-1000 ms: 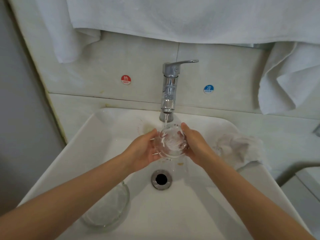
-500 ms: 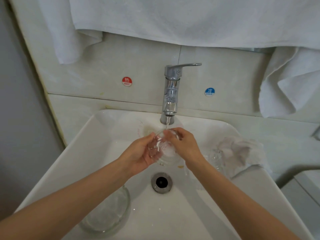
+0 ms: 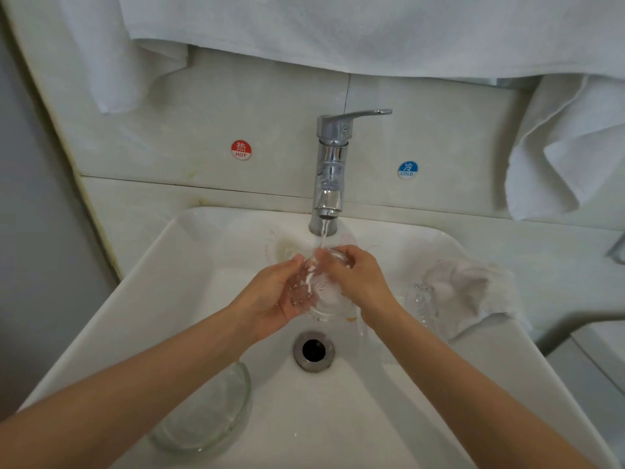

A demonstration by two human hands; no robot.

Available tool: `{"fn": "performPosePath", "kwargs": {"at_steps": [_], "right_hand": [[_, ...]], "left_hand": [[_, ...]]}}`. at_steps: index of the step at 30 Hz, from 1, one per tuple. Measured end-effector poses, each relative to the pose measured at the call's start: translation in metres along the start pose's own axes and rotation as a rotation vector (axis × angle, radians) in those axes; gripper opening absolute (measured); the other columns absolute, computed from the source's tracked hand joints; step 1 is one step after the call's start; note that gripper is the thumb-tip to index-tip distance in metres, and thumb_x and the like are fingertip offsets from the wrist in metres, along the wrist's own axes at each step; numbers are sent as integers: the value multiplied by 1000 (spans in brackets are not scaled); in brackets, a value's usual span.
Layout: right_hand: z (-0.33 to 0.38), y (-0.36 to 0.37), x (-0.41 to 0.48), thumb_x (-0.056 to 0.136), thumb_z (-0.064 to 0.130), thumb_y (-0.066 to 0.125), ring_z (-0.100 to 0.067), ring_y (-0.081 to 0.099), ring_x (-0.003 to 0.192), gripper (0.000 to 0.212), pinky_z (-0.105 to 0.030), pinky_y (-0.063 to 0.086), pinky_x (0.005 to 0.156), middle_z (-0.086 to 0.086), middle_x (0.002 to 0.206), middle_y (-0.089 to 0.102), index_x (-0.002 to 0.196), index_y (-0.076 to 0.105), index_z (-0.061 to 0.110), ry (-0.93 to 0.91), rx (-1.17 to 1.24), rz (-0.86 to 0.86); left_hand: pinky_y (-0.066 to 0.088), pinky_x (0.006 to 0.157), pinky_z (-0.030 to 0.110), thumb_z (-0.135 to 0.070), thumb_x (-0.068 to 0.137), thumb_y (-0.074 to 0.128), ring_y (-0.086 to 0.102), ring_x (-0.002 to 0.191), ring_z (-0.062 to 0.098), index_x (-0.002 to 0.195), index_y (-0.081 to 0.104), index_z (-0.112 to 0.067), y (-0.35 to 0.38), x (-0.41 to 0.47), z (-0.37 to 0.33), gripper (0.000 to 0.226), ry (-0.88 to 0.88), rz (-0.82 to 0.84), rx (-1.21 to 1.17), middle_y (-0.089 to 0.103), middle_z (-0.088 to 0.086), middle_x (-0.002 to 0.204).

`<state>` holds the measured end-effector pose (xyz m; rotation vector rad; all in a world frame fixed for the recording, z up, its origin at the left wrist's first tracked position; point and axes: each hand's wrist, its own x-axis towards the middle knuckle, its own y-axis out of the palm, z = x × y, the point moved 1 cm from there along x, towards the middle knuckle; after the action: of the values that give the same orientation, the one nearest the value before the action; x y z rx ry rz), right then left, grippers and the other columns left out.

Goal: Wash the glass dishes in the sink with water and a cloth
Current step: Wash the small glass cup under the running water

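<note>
Both hands hold a glass bowl over the middle of the sink, right under the tap, whose thin stream of water falls onto it. The left hand cups the bowl's side with curled fingers; the right hand grips the far rim, fingers hooked over it. The cloth lies crumpled on the sink's right edge, in neither hand, with another glass piece just beside it. A wider glass dish rests in the basin's near-left corner. One piece is being rinsed; at least two seem left to wash.
</note>
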<state>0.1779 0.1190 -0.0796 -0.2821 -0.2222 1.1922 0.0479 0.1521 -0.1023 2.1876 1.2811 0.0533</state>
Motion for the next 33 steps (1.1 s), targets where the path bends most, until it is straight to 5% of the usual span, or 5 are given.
{"fn": "performPosePath", "kwargs": {"at_steps": [5, 13, 20, 29, 33], "right_hand": [[4, -8, 1, 101, 22, 38, -26, 65, 90, 30, -39, 53, 82, -9, 98, 69, 106, 65, 10, -58, 31, 57], [3, -15, -1, 95, -9, 34, -22, 65, 95, 39, -34, 55, 80, -10, 110, 65, 126, 52, 6, 125, 635, 545], [-3, 5, 0, 94, 16, 53, -21, 65, 76, 10, -36, 55, 72, -10, 89, 67, 102, 59, 13, 193, 568, 232], [-12, 4, 0, 68, -19, 52, -27, 55, 107, 80, -37, 44, 97, -15, 120, 55, 140, 39, 13, 38, 760, 591], [-14, 5, -1, 81, -8, 61, -24, 60, 100, 64, -37, 51, 88, -17, 123, 59, 138, 44, 14, 30, 648, 411]], "left_hand": [[53, 45, 19, -24, 99, 43, 60, 47, 9, 84, 62, -6, -1, 1, -7, 30, -27, -66, -81, 67, 3, 64], [53, 67, 26, -34, 97, 41, 57, 86, 20, 110, 59, -5, -8, 2, -16, 37, 13, -184, 14, 61, 11, 100], [54, 62, 29, -37, 97, 43, 68, 63, 17, 91, 66, -7, 5, -8, -15, 38, 144, -150, 311, 72, 6, 73], [51, 82, 42, -32, 97, 45, 63, 79, 28, 92, 66, -1, 0, -8, -30, 38, 219, -252, 246, 69, 17, 90], [50, 68, 34, -30, 97, 46, 63, 69, 23, 88, 67, -4, 3, -9, -26, 35, 239, -217, 284, 69, 9, 75]]}}
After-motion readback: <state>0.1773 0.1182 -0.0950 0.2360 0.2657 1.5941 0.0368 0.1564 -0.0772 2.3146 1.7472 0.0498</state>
